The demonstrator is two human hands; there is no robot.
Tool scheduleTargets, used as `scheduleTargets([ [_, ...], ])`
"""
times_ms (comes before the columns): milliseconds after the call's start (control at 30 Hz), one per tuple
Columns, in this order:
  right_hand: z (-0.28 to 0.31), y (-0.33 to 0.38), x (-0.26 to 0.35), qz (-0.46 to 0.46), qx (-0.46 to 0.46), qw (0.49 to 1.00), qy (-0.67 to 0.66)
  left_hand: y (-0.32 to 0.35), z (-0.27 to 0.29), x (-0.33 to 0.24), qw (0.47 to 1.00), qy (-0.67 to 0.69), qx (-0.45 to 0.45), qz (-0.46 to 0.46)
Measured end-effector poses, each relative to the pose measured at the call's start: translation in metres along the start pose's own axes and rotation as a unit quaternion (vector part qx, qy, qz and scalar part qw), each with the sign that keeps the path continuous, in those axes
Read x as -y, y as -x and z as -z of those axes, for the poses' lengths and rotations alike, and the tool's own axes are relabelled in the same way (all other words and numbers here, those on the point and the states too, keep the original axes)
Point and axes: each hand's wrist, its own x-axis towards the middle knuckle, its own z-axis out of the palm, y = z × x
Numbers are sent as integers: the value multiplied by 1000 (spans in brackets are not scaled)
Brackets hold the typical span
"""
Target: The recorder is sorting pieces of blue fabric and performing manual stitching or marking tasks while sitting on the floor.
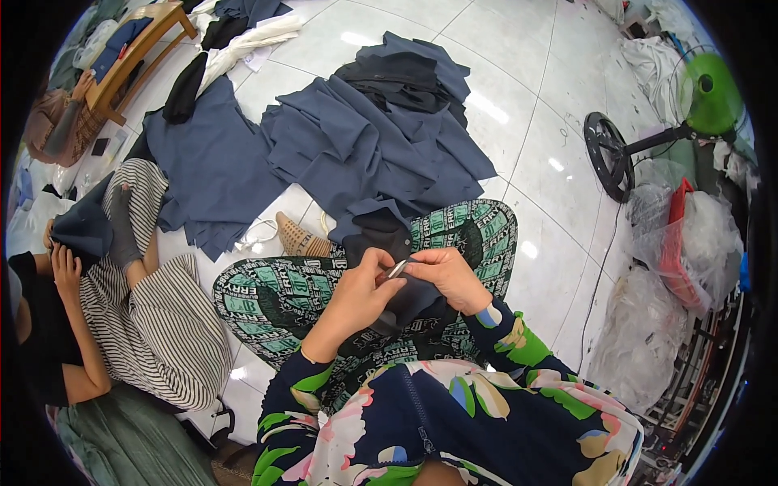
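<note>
Both my hands meet over dark cloth [417,301] bunched in my lap. Between the fingertips of my left hand [354,296] is a small, slim, silver pointed tool [396,268]; its exact kind is too small to tell. My right hand [452,278] pinches the cloth close to the tool's tip, thumb and forefinger together. A black piece of the same bundle [381,231] stretches forward from my hands toward the heap of blue-grey fabric [356,134] on the floor. My fingers hide the spot where tool and cloth meet.
A person in striped trousers [174,324] sits at my left, handling dark cloth [83,227]. Another person sits by a wooden bench [142,61] at the far left. At right stand a green fan [713,95] with a floor cable and plastic bags [640,340].
</note>
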Motion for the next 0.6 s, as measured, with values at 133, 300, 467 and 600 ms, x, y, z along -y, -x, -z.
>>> scheduleTargets([
  [133,0,0,0,4,1,1000,-4,-1,-3,2,1000,1,-14,-22],
  [300,0,-1,-2,12,-1,1000,-2,-2,-5,6,999,28,-10,-27],
  [467,4,-3,-5,28,0,999,41,-5,-5,6,999,50,8,2],
  [600,2,-2,-5,34,0,998,55,-5,-6,6,998,70,8,1],
])
